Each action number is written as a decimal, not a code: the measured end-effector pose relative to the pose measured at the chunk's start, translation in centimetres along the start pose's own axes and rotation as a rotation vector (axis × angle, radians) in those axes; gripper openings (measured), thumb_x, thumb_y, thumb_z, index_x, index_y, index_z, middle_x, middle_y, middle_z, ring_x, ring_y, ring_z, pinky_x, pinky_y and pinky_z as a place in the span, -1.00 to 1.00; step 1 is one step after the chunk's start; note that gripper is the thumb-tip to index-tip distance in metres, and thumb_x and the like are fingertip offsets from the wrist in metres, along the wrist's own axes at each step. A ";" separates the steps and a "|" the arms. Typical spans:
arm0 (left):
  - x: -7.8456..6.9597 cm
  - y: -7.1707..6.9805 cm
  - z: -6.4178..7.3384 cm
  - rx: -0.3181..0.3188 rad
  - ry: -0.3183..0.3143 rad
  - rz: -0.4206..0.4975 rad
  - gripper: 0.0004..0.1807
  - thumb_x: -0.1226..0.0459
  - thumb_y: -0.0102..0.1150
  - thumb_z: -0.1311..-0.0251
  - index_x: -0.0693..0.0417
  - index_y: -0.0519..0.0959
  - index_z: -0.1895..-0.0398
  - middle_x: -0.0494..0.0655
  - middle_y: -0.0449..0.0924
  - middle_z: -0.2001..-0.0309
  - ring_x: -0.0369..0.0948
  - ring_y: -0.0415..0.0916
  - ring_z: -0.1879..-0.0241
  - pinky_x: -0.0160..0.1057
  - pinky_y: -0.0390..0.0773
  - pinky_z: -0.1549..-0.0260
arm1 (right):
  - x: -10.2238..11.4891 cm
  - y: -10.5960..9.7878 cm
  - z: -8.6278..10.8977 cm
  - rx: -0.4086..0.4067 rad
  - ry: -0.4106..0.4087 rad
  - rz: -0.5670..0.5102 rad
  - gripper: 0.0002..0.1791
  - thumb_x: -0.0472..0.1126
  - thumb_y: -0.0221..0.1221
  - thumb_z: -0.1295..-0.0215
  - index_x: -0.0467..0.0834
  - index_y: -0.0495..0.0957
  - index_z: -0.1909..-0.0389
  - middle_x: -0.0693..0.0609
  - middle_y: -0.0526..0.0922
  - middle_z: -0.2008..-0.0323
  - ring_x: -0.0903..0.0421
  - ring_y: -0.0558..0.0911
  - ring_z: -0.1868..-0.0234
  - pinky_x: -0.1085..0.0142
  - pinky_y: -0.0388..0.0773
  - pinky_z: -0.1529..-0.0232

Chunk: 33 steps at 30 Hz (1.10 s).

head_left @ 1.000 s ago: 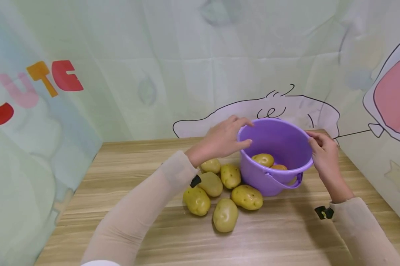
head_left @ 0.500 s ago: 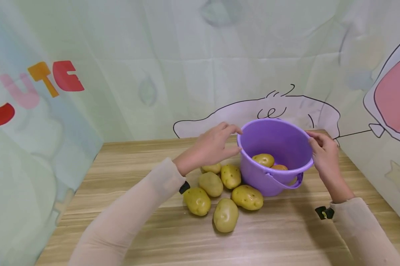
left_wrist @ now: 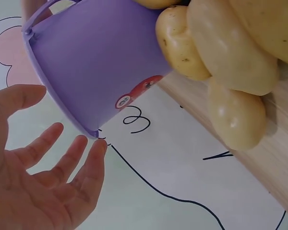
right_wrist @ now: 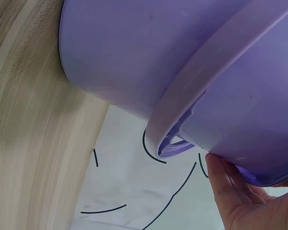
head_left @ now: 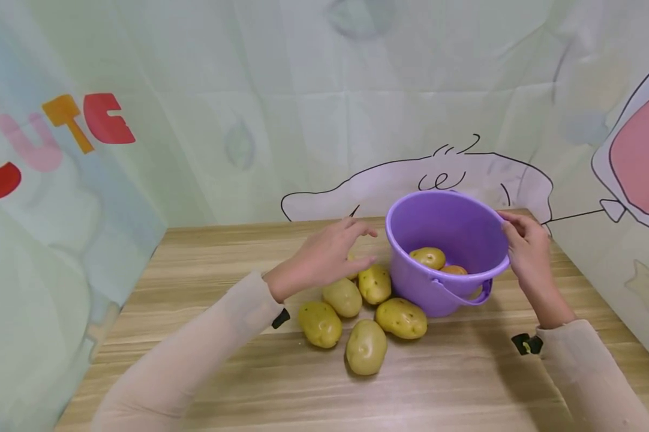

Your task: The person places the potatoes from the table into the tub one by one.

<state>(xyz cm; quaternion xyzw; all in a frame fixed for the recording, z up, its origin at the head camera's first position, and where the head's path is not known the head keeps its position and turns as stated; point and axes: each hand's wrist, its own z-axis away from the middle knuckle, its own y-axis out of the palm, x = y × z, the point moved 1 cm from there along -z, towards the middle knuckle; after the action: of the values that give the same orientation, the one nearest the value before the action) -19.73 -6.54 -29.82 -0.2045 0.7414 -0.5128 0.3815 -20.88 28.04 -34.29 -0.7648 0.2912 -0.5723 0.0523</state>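
A purple bucket [head_left: 418, 288] stands on the table with several potatoes [head_left: 428, 258] inside, its handle hanging down the front. My right hand [head_left: 529, 246] holds the bucket's rim at the right side; in the right wrist view, the fingers [right_wrist: 218, 179] are at the rim. To the left of the bucket my left hand [head_left: 321, 252] hovers with nothing in it, fingers spread and slightly bent. The left wrist view has that hand [left_wrist: 53, 177] beside the bucket's rim. Below and in front of it, several potatoes [head_left: 366, 348] lie loose, one partly hidden by the hand.
The wood-grain table [head_left: 195, 288] ends at a printed cloth backdrop [head_left: 222, 120] behind and on both sides. One loose potato [head_left: 402, 318] lies close against the bucket's lower front.
My left hand has left the bucket's rim and moved left and down, over the loose potatoes. The right hand and the bucket have stayed in place.
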 end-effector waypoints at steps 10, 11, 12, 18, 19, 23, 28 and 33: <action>1.5 0.7 2.5 0.004 -0.031 -0.023 -0.52 0.00 0.20 -0.32 -0.03 0.50 -0.22 -0.08 0.50 -0.15 -0.11 0.48 -0.11 -0.06 0.53 -0.01 | 0.0 -0.1 0.0 0.007 0.011 -0.005 -0.58 -0.23 -0.07 -0.55 -0.42 0.48 -0.22 0.11 0.57 0.19 0.35 0.55 0.23 0.59 0.50 0.24; 1.6 0.8 2.7 0.007 -0.037 -0.028 -0.51 -0.03 0.19 -0.32 -0.02 0.50 -0.23 -0.07 0.50 -0.16 -0.11 0.47 -0.12 -0.05 0.54 -0.01 | 0.0 -0.1 -0.1 0.006 0.011 -0.002 -0.58 -0.23 -0.07 -0.55 -0.42 0.48 -0.22 0.11 0.58 0.19 0.35 0.55 0.23 0.59 0.49 0.24; 1.8 0.9 3.0 0.011 -0.044 -0.030 -0.48 -0.05 0.19 -0.32 -0.02 0.50 -0.23 -0.07 0.50 -0.15 -0.11 0.47 -0.10 -0.05 0.54 0.00 | 0.0 0.0 -0.1 0.005 0.012 -0.001 -0.58 -0.23 -0.07 -0.55 -0.41 0.49 -0.22 0.11 0.58 0.19 0.36 0.55 0.24 0.59 0.49 0.24; 2.5 1.3 4.3 0.035 -0.078 -0.036 -0.40 -0.18 0.13 -0.29 0.00 0.50 -0.23 -0.04 0.50 -0.10 -0.21 0.50 0.22 -0.12 0.56 0.18 | 0.0 0.0 -0.1 -0.002 0.008 -0.005 -0.59 -0.23 -0.06 -0.54 -0.42 0.49 -0.21 0.19 0.56 0.23 0.37 0.54 0.25 0.60 0.49 0.25; 2.5 1.4 4.5 0.037 -0.083 -0.040 -0.39 -0.19 0.12 -0.30 -0.01 0.50 -0.23 -0.04 0.50 -0.09 -0.21 0.48 0.26 -0.13 0.56 0.21 | 0.0 0.0 -0.1 -0.002 0.008 -0.006 -0.59 -0.23 -0.06 -0.54 -0.42 0.49 -0.21 0.18 0.56 0.22 0.37 0.54 0.24 0.60 0.49 0.25; 2.8 1.8 5.5 0.049 -0.100 -0.043 -0.38 -0.19 0.12 -0.31 0.00 0.48 -0.25 -0.03 0.48 -0.11 -0.16 0.48 0.13 -0.07 0.58 0.19 | -0.1 0.0 0.0 0.006 0.012 -0.004 -0.58 -0.23 -0.07 -0.55 -0.41 0.48 -0.22 0.08 0.58 0.18 0.37 0.55 0.24 0.60 0.50 0.26; 3.2 2.5 6.5 0.055 -0.108 -0.053 -0.36 -0.18 0.14 -0.30 0.02 0.47 -0.26 -0.02 0.48 -0.12 -0.08 0.49 0.00 -0.01 0.55 0.03 | 0.0 0.0 0.0 0.006 0.011 -0.004 -0.58 -0.23 -0.07 -0.55 -0.41 0.48 -0.22 0.05 0.58 0.17 0.37 0.55 0.25 0.60 0.51 0.26; 3.5 3.1 7.3 0.031 -0.105 -0.081 -0.34 -0.16 0.21 -0.27 0.10 0.48 -0.25 0.08 0.50 -0.09 -0.03 0.51 0.04 0.00 0.57 0.07 | 0.0 0.0 0.0 -0.005 0.007 -0.012 -0.59 -0.24 -0.05 -0.54 -0.42 0.49 -0.20 0.17 0.57 0.23 0.37 0.55 0.26 0.59 0.50 0.26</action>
<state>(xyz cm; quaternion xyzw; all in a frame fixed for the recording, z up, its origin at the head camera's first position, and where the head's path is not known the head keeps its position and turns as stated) -15.97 -12.21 -35.29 -0.2552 0.7035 -0.5276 0.4020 -20.85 28.05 -34.26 -0.7647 0.2880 -0.5745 0.0458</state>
